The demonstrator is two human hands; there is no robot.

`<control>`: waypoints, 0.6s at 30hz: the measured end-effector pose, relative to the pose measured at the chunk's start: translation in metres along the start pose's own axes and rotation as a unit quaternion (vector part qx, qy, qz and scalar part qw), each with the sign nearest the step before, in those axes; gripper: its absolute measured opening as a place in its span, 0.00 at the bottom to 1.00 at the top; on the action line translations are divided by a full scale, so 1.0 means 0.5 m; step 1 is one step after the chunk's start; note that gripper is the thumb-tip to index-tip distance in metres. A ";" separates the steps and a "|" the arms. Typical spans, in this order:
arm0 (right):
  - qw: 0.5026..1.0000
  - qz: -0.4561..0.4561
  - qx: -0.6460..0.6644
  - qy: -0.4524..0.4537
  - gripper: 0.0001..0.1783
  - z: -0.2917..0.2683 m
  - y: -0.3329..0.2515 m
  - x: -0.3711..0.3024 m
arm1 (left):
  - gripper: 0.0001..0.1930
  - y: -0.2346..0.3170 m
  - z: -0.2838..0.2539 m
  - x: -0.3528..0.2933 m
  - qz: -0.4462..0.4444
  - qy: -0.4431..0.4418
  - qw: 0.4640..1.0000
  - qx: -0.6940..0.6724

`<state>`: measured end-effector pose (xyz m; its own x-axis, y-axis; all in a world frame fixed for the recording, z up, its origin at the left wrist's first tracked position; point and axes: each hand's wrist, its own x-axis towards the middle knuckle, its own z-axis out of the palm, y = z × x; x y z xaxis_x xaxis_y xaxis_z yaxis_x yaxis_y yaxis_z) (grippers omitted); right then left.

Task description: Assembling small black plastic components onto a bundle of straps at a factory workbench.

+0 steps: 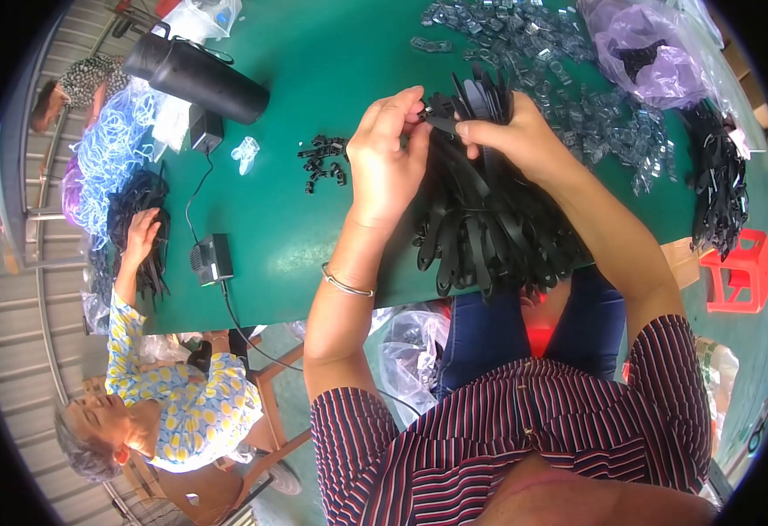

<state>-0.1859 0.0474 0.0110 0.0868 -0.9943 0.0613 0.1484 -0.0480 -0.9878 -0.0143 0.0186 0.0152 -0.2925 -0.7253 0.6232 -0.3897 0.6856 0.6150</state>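
My right hand (524, 140) is closed round a thick bundle of black straps (489, 223), whose looped lengths hang over the table's near edge. Strap ends stick up above that fist, and the thumb presses on one of them. Close beside it, my left hand (388, 149) pinches a small black plastic piece (423, 114) at the end of a strap that points left. Whether the piece is threaded on the strap is too small to tell. Left of my left hand lies a small pile of black plastic pieces (324, 161).
Clear plastic buckles (524, 39) spread over the green table (296, 250). A purple bag (656, 53) and more black straps (719, 180) are at right. Leftward are a black bottle (195, 77), a corded black device (212, 259), blue cords (117, 131) and a seated co-worker (187, 403).
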 end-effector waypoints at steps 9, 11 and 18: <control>1.000 0.012 -0.014 0.005 0.06 0.002 -0.009 -0.001 | 0.19 0.002 0.009 -0.001 0.108 0.023 0.987 0.117; 1.000 0.015 -0.011 0.014 0.06 0.004 -0.007 -0.001 | 0.19 0.004 0.011 -0.001 0.152 0.027 0.978 0.141; 0.999 -0.011 0.025 0.017 0.10 0.003 -0.001 -0.005 | 0.16 -0.011 0.013 -0.009 -0.072 -0.023 0.969 -0.234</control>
<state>-0.1847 0.0500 0.0116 0.0501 -0.9957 0.0776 0.1982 -0.0663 -0.9779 -0.0166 0.0174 0.0059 -0.3073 -0.8100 0.4995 0.0065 0.5231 0.8522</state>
